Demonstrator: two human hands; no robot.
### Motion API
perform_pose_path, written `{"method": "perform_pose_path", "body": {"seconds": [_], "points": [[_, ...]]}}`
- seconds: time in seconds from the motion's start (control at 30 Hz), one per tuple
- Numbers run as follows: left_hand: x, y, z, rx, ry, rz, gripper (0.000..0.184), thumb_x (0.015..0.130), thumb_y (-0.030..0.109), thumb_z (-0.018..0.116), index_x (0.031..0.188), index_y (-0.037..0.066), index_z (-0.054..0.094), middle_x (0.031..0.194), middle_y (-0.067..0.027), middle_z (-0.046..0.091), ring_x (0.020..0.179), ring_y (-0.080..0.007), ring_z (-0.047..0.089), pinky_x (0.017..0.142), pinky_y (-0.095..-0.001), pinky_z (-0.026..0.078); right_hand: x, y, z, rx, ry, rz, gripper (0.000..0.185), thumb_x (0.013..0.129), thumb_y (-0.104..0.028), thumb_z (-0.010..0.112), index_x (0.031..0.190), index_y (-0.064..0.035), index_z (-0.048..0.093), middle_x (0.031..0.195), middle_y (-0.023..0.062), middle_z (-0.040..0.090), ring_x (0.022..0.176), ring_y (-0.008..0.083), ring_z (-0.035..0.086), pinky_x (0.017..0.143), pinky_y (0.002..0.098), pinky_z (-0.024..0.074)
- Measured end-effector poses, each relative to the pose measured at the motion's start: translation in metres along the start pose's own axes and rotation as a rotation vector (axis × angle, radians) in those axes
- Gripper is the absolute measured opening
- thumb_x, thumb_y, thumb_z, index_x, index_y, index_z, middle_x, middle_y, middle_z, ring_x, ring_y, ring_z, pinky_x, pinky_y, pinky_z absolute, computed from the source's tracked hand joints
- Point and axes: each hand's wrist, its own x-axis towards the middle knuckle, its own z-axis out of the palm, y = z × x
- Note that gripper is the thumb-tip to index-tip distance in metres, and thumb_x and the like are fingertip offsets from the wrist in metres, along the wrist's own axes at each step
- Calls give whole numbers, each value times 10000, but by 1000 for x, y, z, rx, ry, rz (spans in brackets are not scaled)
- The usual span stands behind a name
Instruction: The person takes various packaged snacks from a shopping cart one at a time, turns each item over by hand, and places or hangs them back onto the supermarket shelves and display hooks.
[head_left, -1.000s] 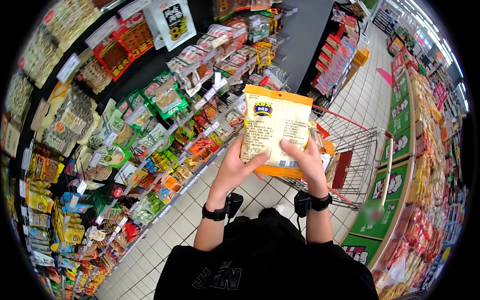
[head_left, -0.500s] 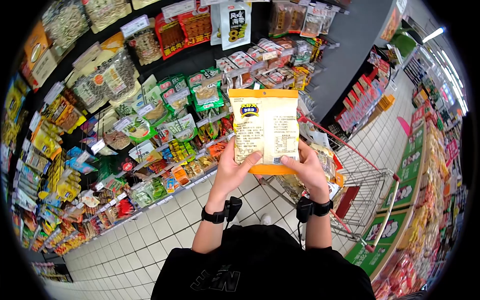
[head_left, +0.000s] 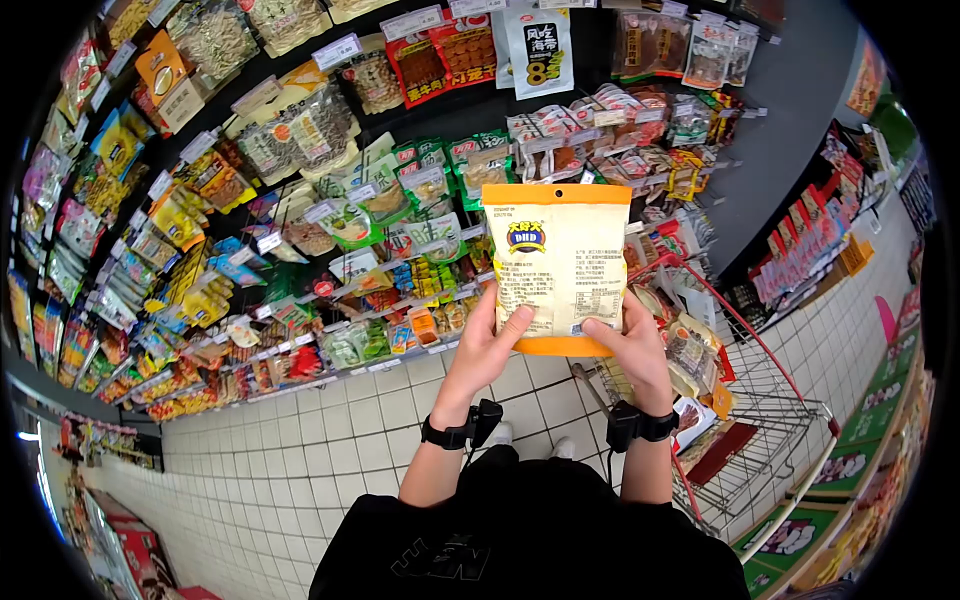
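Observation:
Held up in front of me is a cream snack packet with orange top and bottom bands and a blue DHD logo, its printed text side toward me. My left hand grips the lower left corner, thumb across the front. At the lower right corner my right hand grips it the same way. Both sets of fingers go behind the packet, mostly out of sight. Each wrist wears a black strap with a small device.
A shopping cart with several packets inside stands to my right. Ahead and left, a shelf rack holds many hanging snack bags with price tags. Green-sided display bins line the right. White floor tiles lie below.
My view has turned left, so the shelves and cart appear further right. Both hands keep their hold on the packet, which stays upright before me.

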Motion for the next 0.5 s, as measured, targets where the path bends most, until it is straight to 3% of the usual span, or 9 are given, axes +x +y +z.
{"method": "perform_pose_path", "body": {"seconds": [0.17, 0.3, 0.37, 0.5], "points": [[-20, -6, 30, 25, 96, -27, 420, 967, 186, 575, 1309, -19, 444, 1212, -81, 582, 1099, -123, 528, 961, -265, 408, -10, 8, -23, 110, -94, 30, 535, 827, 0, 703, 1307, 33, 468, 1237, 87, 591, 1127, 141, 547, 973, 280, 434], [-29, -8, 45, 49, 210, -8, 386, 970, 161, 563, 1287, -27, 450, 1193, -85, 590, 1085, -119, 532, 955, -264, 411, -17, 12, -30, 46, 23, -91, 515, 825, -21, 714, 1288, 19, 492, 1225, 99, 585, 1113, 167, 544, 906, 296, 472], [-34, -11, 48, 68, 253, 20, 375, 970, 156, 559, 1277, -33, 453, 1184, -92, 593, 1080, -124, 534, 953, -266, 412, -23, 10, -32, -183, 230, -88, 458, 835, -32, 707, 1257, 6, 533, 1188, 89, 590, 1044, 147, 554, 854, 273, 481], [-51, -3, 52, 119, 336, 74, 374, 968, 148, 558, 1275, -38, 452, 1176, -103, 592, 1081, -136, 535, 954, -268, 411, -38, -2, -12, -43, 16, -56, 404, 866, -54, 676, 1249, -13, 556, 1147, 61, 586, 1046, 120, 534, 814, 255, 491]]}}
